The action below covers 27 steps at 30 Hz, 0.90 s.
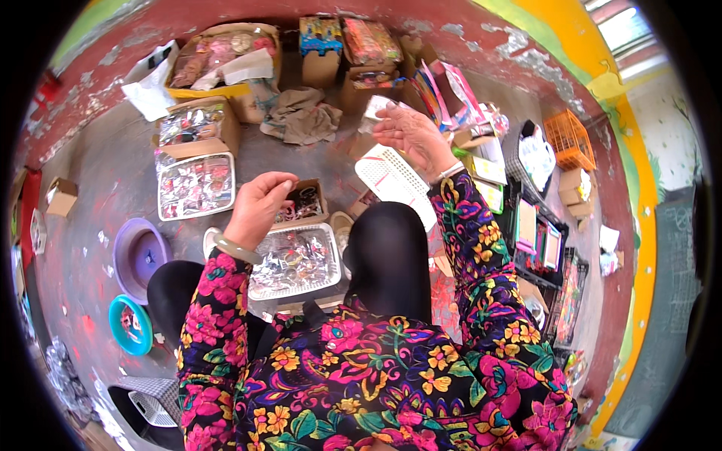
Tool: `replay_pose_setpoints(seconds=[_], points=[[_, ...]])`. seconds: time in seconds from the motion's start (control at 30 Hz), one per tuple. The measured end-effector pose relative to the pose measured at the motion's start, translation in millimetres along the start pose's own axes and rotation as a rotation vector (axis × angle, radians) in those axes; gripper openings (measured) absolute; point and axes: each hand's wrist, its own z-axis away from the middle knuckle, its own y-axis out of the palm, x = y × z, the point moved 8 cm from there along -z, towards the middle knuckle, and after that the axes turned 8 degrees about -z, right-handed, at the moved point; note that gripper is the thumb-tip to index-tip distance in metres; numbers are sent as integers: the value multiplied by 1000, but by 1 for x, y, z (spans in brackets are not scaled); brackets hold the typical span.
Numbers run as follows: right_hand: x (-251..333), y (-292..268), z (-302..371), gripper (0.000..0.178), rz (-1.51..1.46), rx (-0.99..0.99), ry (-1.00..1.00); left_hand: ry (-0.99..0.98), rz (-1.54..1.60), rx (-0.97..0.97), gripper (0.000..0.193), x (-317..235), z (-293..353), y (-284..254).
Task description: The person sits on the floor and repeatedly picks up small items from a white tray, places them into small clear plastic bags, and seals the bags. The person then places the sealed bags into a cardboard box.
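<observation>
My left hand (pixel 259 207) is raised over a small cardboard box (pixel 320 201) with dark and pink pieces in it. Its thumb and fingers are pinched together, and whatever they hold is too small to make out. Close by, nearer to me, a white basket (pixel 336 259) is filled with small clear packets (pixel 297 259). My right hand (pixel 415 139) is held out farther ahead, above a white perforated tray (pixel 380 171). Its fingers are apart and slightly bent, with a white packet (pixel 374 113) just beyond their tips; I see no grip on it.
Left of my hands is another white basket (pixel 195 188) of packets, before an open carton (pixel 226 124). Purple (pixel 143 259) and teal (pixel 131 328) basins stand at the left. Along the right are black crates (pixel 553 244) and an orange crate (pixel 569 140). Brown cloth (pixel 302 115) lies ahead.
</observation>
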Motion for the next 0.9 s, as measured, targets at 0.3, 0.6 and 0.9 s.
replay_pose_setpoints(seconds=[0.3, 0.6, 0.9], points=[[-58, 128, -14, 17, -566, 51, 123, -153, 428, -257, 33, -1, 6, -27], [-93, 135, -16, 17, -555, 64, 173, -49, 669, -232, 11, 13, 4, -33], [-28, 158, 5, 46, 828, 238, -599, 128, -714, -254, 13, -23, 14, -37]])
